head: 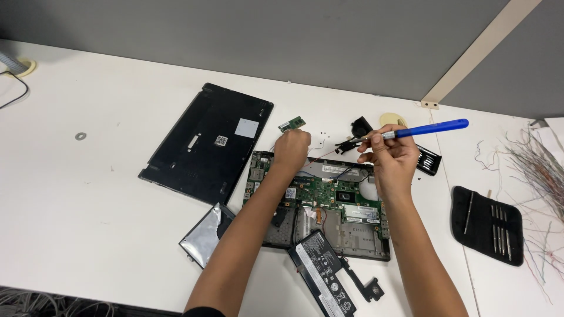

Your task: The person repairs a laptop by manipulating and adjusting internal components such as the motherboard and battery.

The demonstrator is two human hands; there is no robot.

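- White bench [88, 194] under a grey partition wall carries an opened laptop chassis [320, 205], its green circuit board laid bare
- Left hand [292, 148] is clenched into a fist at the chassis's far left corner, knuckles up; whether it pinches anything I cannot tell, though thin wires run away from just beside it toward the right hand
- Right hand [392, 157] grasps a blue-handled screwdriver [424, 129], held nearly level above the far right edge of the chassis, its tip pointing toward the left hand
- Just beyond that tip, a small black part [351, 142] seems lifted clear of the board, though whether the fingers or the tool carry it is not clear
- Judged from this, the step in hand is freeing a small part and its leads from the far edge of the board; the next move would call for a steady left hold and a gentle lift, so the thin wires do not tear
- Beyond the left hand lies a small green card [292, 123]; well to its left, the black bottom cover [205, 141]
- Near the person's forearms lie a black battery pack [323, 273] and a silver-wrapped drive [205, 235]
- Well to the right of the right hand sits a black tool pouch [486, 223], with a tangle of loose wires [540, 170] beyond it
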